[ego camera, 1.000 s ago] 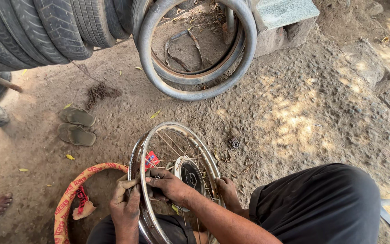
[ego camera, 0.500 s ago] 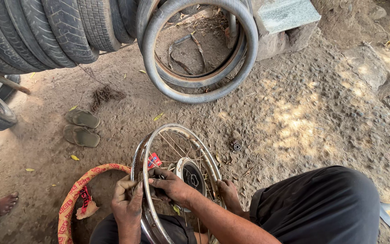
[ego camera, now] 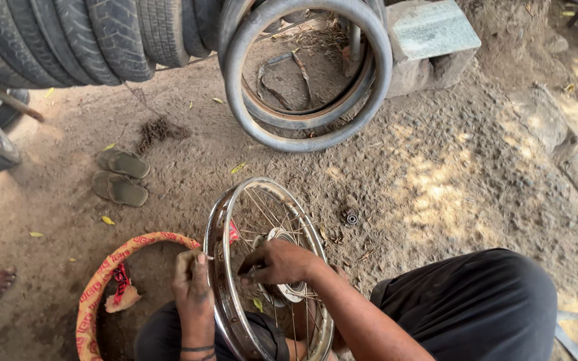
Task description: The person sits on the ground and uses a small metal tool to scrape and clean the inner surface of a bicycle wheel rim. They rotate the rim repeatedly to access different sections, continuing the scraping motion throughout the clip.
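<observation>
Right hand (ego camera: pixel 277 262) now lower among spokes; upright rim (ego camera: pixel 235 220) edge-on.

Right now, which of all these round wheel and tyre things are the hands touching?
The shiny metal spoked wheel, standing on edge. The left hand grips its rim and the right hand reaches into its spokes. The grey tyre and black tyres stand untouched farther off.

We see soft daylight shade | dappled sun patches on dirt ground (ego camera: pixel 436 194) at right | sharp focus | slight wide-angle edge bending
</observation>
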